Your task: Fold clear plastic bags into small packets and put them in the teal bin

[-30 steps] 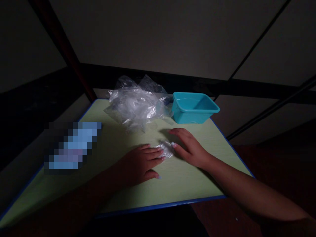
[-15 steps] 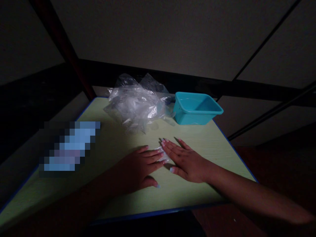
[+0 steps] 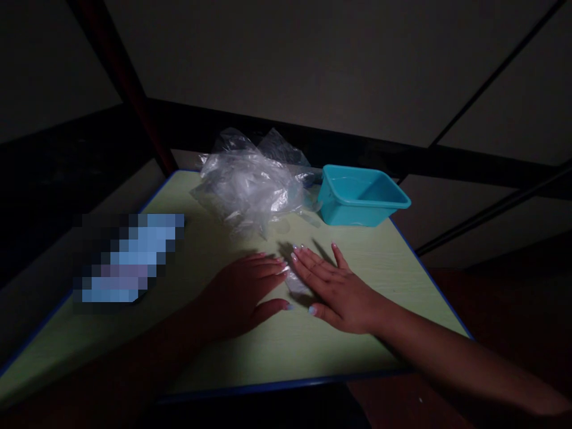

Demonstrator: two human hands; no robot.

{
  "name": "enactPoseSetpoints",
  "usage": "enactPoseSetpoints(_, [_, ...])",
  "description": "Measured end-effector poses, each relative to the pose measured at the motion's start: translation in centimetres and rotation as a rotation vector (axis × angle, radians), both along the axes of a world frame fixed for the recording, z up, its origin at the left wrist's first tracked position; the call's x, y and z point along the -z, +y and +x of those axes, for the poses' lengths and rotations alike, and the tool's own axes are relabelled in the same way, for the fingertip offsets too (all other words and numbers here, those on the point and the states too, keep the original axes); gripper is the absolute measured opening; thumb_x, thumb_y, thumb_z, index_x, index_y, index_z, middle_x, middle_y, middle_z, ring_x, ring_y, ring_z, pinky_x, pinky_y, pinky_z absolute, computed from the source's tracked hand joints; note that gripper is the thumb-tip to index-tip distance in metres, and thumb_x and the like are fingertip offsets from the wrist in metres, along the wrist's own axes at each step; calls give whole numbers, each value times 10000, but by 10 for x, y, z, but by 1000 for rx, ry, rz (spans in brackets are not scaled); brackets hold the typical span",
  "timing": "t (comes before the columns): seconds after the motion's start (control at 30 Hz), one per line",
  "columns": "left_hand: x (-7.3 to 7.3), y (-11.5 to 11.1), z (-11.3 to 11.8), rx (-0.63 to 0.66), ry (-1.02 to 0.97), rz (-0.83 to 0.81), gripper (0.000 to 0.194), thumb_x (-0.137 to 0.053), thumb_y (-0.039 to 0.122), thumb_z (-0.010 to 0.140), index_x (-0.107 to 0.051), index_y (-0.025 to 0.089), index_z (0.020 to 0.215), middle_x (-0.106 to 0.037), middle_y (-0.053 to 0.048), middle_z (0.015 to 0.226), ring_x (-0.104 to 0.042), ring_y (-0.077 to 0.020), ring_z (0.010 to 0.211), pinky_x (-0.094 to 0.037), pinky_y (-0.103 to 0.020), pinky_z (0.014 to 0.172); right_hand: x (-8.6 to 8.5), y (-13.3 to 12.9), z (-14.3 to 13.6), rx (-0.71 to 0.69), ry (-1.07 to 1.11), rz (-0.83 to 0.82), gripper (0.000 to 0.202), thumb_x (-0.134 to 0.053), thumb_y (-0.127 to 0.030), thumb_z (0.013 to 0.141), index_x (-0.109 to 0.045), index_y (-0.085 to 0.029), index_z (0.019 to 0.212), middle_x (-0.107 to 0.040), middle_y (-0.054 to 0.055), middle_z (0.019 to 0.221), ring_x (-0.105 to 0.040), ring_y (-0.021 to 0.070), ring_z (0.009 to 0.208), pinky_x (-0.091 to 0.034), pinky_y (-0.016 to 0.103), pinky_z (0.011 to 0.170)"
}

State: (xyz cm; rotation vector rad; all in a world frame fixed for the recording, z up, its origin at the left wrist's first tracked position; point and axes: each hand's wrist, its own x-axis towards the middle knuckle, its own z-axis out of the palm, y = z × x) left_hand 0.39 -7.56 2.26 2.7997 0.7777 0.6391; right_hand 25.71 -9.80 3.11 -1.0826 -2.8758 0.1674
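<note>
A small piece of clear, crinkled plastic [image 3: 295, 283] lies on the pale green table [image 3: 286, 357], partly hidden under my right hand [image 3: 336, 287]. That hand is open, its fingers stretched out over the plastic, with the thumb apart. To the left, my left hand [image 3: 250, 287] is also open, fingertips at the plastic's left edge and thumb spread toward me. Whether either hand presses on the plastic or hovers just above it, I cannot tell. Neither hand grips anything.
A heap of crumpled clear plastic bags [image 3: 254, 185] lies at the table's back. Right of it stands a turquoise plastic basin [image 3: 357, 211]. At the left edge is a blurred-out, bluish flat object [image 3: 138, 256]. A wall rises behind the table.
My left hand has drawn back slightly to the left, off the plastic. My right hand's fingers have lifted and spread a little. The camera view has shifted slightly.
</note>
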Motion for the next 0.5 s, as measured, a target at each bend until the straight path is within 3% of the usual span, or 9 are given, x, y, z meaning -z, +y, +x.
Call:
enactPoseSetpoints(0.23, [2,0,-2,-101,-119,-58,411,-430,441,953,-647,167,1171,-675,-111,1199,-603,-258,1150,-446,-446,1027,5,1,-11,-23,-25,-42,753,-397,-485,958,-65,-134,1537,-91,160,1585,-71,287,1466,6,577,1143])
enactPoseSetpoints(0.5, [3,-1,4,-87,-110,-40,425,-399,432,960,-648,146,1153,-681,-113,1188,-614,-250,1131,-438,-437,1028,3,1,-15,-13,-32,-129,750,-422,-523,944,-176,-113,1521,-67,176,1581,-22,264,1470,62,539,1149])
